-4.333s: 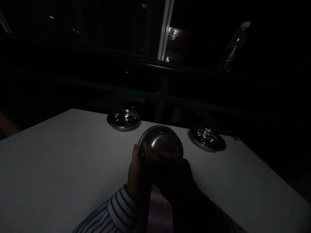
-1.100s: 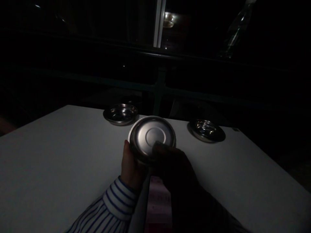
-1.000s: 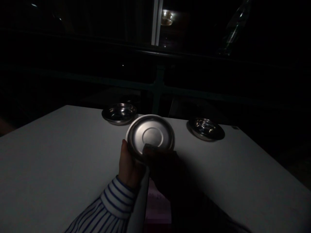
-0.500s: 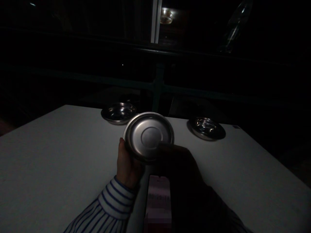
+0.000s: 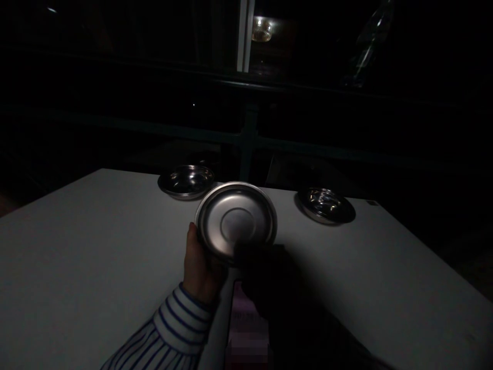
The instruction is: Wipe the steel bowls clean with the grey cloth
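Note:
My left hand (image 5: 198,264) grips a round steel dish (image 5: 235,221) by its left rim and holds it above the white table (image 5: 84,257), its underside tilted toward me. A striped sleeve covers that arm. My right hand (image 5: 265,275) is a dark shape against the dish's lower right edge. It seems wrapped in or covered by something dark, and its fingers cannot be made out.
Two more steel dishes rest near the table's far edge, one at the left (image 5: 187,181) and one at the right (image 5: 325,204). A pinkish object (image 5: 248,324) lies on the table close to me. Beyond the table are a dark railing and a bottle (image 5: 367,43).
The dish has been turned from dome-side up to show its flat underside. The dark right hand has slid from the dish's right side down to its lower edge.

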Motion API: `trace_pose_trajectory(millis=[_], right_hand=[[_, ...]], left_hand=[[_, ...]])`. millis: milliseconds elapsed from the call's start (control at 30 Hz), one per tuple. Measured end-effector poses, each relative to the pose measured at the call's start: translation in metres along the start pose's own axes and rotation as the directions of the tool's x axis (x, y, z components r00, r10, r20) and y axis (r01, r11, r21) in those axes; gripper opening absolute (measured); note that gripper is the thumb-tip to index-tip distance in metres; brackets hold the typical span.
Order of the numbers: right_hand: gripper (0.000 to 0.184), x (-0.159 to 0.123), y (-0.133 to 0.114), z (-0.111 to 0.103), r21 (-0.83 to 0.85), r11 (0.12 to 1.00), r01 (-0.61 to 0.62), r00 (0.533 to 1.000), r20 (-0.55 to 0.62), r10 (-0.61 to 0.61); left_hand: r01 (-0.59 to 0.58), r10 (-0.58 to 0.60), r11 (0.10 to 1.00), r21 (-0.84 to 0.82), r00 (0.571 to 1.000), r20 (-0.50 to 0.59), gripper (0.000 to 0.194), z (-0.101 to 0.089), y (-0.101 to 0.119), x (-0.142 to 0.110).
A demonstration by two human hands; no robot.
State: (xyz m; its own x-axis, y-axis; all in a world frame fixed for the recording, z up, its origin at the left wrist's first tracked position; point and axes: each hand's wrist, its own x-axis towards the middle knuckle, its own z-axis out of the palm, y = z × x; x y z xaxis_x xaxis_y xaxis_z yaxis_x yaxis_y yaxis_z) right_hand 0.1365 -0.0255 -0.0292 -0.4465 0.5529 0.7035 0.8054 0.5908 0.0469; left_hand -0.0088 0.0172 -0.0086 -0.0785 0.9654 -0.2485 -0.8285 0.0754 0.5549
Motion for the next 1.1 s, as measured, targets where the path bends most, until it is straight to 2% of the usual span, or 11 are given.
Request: trace_pose_trajectory(millis=[33,200,333,433,533,700,867,1033,1100], right_hand=[[0.035,0.0,-0.001,0.0,0.005,1.0,0.014,1.0,0.013,-0.014],[0.034,-0.001,0.004,-0.002,-0.011,1.0,-0.025,0.991,-0.129,0.023],[0.039,-0.005,0.006,0.003,-0.015,1.0,-0.022,1.0,-0.014,0.022],[0.039,-0.003,0.008,0.0,0.009,1.0,-0.007,0.998,-0.059,0.007],[0.039,-0.002,0.009,-0.009,-0.005,0.998,-0.064,0.99,-0.125,0.063],[0.041,-0.002,0.006,-0.011,0.036,0.994,-0.104,0.984,-0.144,0.108],[0.033,0.011,0.012,-0.018,0.009,0.999,-0.043,0.982,-0.186,0.044],[0.04,0.005,0.017,-0.026,-0.006,1.0,-0.017,0.99,-0.138,0.016],[0.039,0.006,0.019,-0.03,-0.021,1.0,-0.017,0.995,-0.099,0.014]], left_hand=[[0.006,-0.006,1.0,-0.011,1.0,-0.001,0.042,0.0,0.0,0.0],[0.041,-0.04,0.999,-0.023,0.999,0.023,0.042,0.0,-0.001,-0.003],[0.028,-0.028,1.0,0.012,0.999,0.017,0.041,0.001,0.0,-0.004],[0.064,-0.064,0.998,0.024,0.998,0.019,0.043,0.002,0.0,-0.005],[0.117,-0.117,0.992,0.048,0.993,0.001,0.042,0.003,0.001,-0.006],[0.034,-0.033,0.999,0.033,0.999,-0.031,0.037,0.004,0.002,-0.008],[0.178,-0.181,0.981,0.076,0.983,0.033,0.041,0.005,0.0,-0.011],[0.107,-0.105,0.99,0.09,0.994,-0.027,0.035,0.007,0.003,-0.014],[0.139,-0.138,0.985,0.098,0.99,-0.017,0.037,0.007,0.002,-0.014]])
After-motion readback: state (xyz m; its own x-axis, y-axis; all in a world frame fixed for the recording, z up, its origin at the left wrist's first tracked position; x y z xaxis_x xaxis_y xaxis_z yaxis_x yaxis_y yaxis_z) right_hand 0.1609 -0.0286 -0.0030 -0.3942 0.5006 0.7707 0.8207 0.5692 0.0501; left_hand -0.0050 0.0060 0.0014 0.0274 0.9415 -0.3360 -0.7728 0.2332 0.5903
